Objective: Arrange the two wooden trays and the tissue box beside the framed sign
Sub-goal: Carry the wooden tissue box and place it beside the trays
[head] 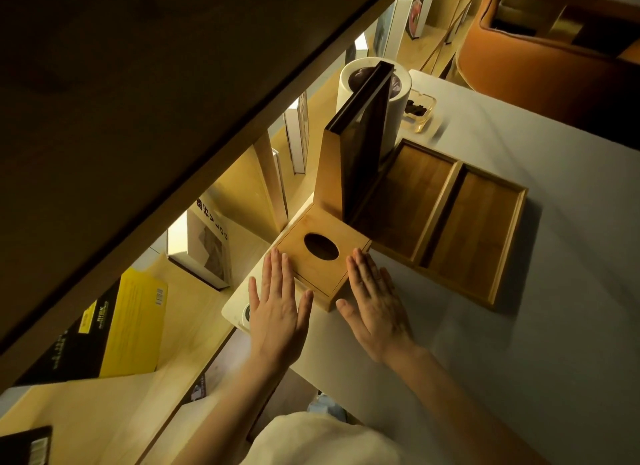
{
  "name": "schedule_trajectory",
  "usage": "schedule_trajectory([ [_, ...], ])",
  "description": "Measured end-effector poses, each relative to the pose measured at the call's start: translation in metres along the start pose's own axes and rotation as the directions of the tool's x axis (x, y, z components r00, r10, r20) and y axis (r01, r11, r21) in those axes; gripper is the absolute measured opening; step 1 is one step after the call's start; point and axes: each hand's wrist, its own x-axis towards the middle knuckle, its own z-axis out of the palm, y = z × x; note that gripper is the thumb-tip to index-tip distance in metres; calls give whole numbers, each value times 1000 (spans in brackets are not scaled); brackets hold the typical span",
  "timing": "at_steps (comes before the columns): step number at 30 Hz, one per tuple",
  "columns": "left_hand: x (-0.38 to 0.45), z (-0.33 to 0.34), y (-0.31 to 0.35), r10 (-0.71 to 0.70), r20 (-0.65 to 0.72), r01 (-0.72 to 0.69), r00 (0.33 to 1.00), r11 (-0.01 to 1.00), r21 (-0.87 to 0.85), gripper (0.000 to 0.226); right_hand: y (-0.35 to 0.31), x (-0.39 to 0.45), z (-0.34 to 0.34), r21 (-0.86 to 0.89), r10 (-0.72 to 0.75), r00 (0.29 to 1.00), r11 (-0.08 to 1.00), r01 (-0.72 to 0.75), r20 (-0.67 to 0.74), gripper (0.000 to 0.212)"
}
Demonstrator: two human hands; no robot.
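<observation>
Tissue box (318,257) at table (519,326) left edge, framed sign (360,146) upright just behind it. Two trays (446,219) side by side right of sign, touching box corner. Hands flank box.

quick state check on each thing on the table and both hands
tissue box: upright, oval opening on top, no tissue showing
two wooden trays: flat, side by side, touching, empty
framed sign: standing upright
left hand: open, flat beside the box
right hand: open, flat beside the box
white canister: upright behind the sign
</observation>
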Motion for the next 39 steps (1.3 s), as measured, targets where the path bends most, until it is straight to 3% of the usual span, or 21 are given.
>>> schedule_trajectory([
  [21, 30, -10, -10, -47, -56, 49, 997, 998, 32, 57, -4, 46, -1, 30, -78, 996, 996, 79, -33, 64],
  [39, 38, -8, -11, -35, -74, 37, 997, 999, 19, 58, -4, 47, 4, 6, -53, 997, 999, 53, -50, 66],
])
